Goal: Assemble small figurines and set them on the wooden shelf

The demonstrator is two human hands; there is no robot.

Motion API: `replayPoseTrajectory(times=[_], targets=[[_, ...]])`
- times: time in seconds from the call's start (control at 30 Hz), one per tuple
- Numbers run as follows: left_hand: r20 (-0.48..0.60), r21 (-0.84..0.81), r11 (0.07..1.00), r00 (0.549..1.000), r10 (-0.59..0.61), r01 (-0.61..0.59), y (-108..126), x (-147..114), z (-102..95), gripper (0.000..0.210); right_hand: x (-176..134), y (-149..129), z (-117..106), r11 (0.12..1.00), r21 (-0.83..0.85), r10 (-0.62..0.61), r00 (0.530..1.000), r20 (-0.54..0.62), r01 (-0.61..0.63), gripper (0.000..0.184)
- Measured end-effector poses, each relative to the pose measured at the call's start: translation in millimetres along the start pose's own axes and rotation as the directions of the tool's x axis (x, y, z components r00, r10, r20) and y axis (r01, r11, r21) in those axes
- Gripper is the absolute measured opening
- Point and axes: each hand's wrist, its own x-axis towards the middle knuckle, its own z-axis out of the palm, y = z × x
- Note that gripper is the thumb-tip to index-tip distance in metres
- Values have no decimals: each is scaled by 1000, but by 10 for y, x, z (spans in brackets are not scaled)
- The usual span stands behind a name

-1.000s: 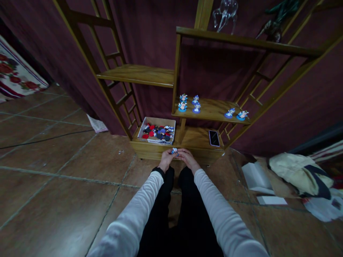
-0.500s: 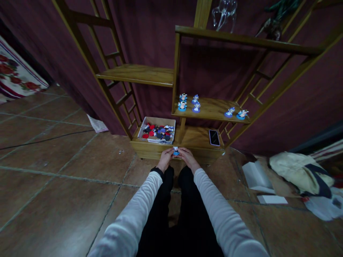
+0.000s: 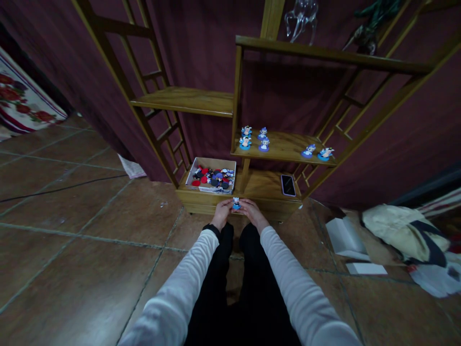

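Between my two hands is a small figurine (image 3: 236, 203), white on top with a blue round base. My left hand (image 3: 223, 212) grips it from the left, and my right hand (image 3: 251, 211) from the right, both with closed fingers. They are just in front of the low cabinet's front edge. Close behind them stands a cardboard box (image 3: 235, 181) filled with red, black and white figurines (image 3: 216, 178). On the shelf above, figurines with blue bases (image 3: 245, 143) and purple bases (image 3: 264, 144) stand at the left. Another purple-based figurine (image 3: 309, 151) and a blue-based one (image 3: 326, 154) are at the right.
A phone (image 3: 288, 185) lies on the cabinet's lower board (image 3: 264, 185). Wooden posts (image 3: 245, 175) divide the shelving. A glass horse (image 3: 301, 19) stands on the upper shelf. White boxes (image 3: 345, 238) and a cloth bag (image 3: 405, 233) lie on the floor at right; a cable (image 3: 72, 186) runs at left.
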Motion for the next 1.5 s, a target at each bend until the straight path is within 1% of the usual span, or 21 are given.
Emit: replayPoseTrajectory(times=[0.07,0.23,0.37,0.53,0.63,0.77,1.03,1.23,1.5], targets=[[-4,-9,1000,1000,-4,4,9,3,-11,30,-10,-9,19,1000,-14,4,1000,-5,-4,32],[-6,-15,1000,1000,-7,7,20,4,-19,26,-54,-45,51,997,-80,-7,999,34,9,31],[-17,-6,1000,1000,-9,9,22,8,-6,25,-35,-23,40,993,-119,-8,1000,20,10,31],[-37,14,1000,999,2,-2,-9,39,-8,29,18,33,4,991,-137,-1,1000,-16,-1,32],[-60,25,1000,998,11,-10,-40,62,-18,29,38,54,-20,990,-137,7,1000,-9,-9,31],[-76,27,1000,997,11,-9,-63,82,-25,24,54,67,-42,992,-129,5,1000,0,-5,29],[-21,-31,999,999,-36,35,-44,70,-28,21,28,19,-28,997,-77,-12,1000,-5,12,28],[-25,-45,998,998,-52,50,-8,36,-17,19,17,16,-25,996,-85,6,1000,1,-5,30],[-28,-6,999,999,-38,38,-20,52,-6,21,18,8,-17,992,-121,17,1000,-12,-19,31]])
